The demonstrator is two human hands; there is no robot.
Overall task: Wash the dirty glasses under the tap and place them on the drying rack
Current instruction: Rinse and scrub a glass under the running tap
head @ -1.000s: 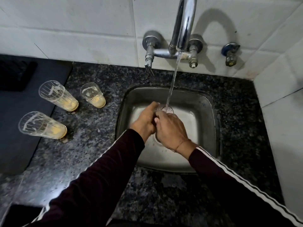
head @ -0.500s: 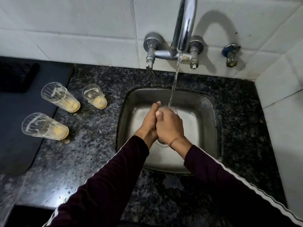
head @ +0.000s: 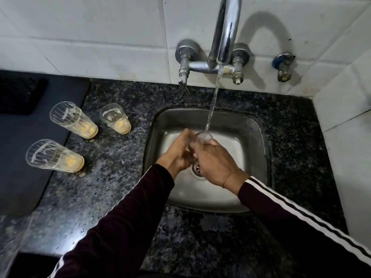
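A clear glass [head: 203, 137] is held over the steel sink [head: 255, 137], its rim up under the stream from the chrome tap [head: 225, 37]. My left hand [head: 177, 152] and my right hand [head: 215, 161] both grip it from either side; most of its body is hidden by my fingers. Three dirty glasses with yellowish residue stand on the granite counter to the left: one at the back left [head: 73, 119], a shorter one [head: 116, 119] beside it, and one nearer [head: 54, 156].
A dark mat [head: 24, 157] covers the counter's left part, with a black textured pad [head: 20, 95] at its back. White tiled walls close the back and right. A small blue-handled valve [head: 283, 65] sits right of the tap. The sink drain [head: 196, 167] shows under my hands.
My hands have shifted slightly around the glass under the running water, the right one turning over it. The three dirty glasses have not moved.
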